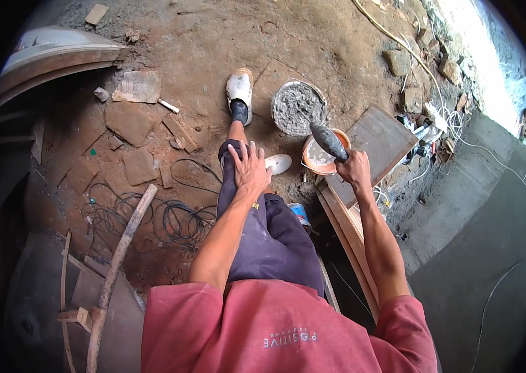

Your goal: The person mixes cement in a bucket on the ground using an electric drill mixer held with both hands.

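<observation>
My left hand (251,168) lies with spread fingers on my dark trousers near the knee, holding nothing. My right hand (354,169) is closed around the handle end of a dark, rounded trowel (329,142), its face grey and smeared. The trowel is over the edge of an orange bucket (320,166) with pale, watery liquid inside. Just beyond stands a bucket (324,98) full of wet grey mortar. A white oval thing (280,163), partly hidden, shows beside my left hand.
A flat board (382,138) and wooden planks (351,239) lie to the right, beside a smooth grey cement surface (480,248). Black cable (179,221) coils on the dirt at left, near a wooden pole (120,261) and broken slabs (129,122).
</observation>
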Demonstrator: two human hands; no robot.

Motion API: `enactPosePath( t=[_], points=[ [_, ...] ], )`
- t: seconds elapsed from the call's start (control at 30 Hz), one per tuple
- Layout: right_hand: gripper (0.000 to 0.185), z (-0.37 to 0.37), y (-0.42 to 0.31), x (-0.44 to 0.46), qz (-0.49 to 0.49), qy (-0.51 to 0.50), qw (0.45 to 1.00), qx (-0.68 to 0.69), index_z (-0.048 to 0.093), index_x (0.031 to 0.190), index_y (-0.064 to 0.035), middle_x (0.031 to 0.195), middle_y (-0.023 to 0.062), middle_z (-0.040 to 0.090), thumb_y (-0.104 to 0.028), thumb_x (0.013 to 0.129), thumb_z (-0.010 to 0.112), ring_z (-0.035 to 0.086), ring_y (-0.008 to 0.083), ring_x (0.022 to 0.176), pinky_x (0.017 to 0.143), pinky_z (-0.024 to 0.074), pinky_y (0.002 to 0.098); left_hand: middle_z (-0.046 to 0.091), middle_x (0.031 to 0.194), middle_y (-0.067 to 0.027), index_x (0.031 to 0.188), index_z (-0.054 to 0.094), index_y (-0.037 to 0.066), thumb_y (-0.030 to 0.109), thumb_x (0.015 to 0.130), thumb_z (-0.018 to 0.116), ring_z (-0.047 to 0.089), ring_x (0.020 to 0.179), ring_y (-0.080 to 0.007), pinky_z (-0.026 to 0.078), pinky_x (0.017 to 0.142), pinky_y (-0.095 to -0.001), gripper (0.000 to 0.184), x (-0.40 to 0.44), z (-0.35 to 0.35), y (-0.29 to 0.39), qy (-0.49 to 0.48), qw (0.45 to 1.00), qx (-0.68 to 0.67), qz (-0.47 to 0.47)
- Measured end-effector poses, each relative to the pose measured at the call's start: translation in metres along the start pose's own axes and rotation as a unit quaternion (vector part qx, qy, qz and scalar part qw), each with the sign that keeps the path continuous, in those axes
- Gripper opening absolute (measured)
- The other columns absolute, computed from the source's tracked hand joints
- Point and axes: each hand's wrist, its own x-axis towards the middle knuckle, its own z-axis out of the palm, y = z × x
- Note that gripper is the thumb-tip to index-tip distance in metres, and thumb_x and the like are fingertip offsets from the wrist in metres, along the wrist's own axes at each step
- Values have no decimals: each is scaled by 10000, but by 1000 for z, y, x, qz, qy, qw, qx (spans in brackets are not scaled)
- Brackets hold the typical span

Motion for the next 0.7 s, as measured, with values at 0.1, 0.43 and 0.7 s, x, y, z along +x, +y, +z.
enactPosePath(
  t=[0.1,0.43,0.7],
  points=[
    [214,1,-1,-2,6,0,1000,3,695,846,-43,746,261,645,-172,695,617,649,443,733,724,533,504,521,1391,-212,1322,572,11,512,958,475,407,1358,-402,206,1176,-554,627,14,13,39,-22,977,-210,5],
    [213,12,-10,-15,53,23,998,17,697,854,-44,772,253,667,-181,693,671,659,444,755,737,541,515,620,992,-89,1111,579,118,734,790,581,613,909,-277,511,801,-475,695,71,7,158,-248,286,-896,-233],
    [347,23,-1,-17,48,28,998,23,730,997,-30,783,270,665,-198,698,683,661,446,764,757,539,503,629,974,-106,1064,580,113,471,772,643,628,861,-296,516,804,-510,466,80,14,159,-302,205,-903,-227]
  ],
)
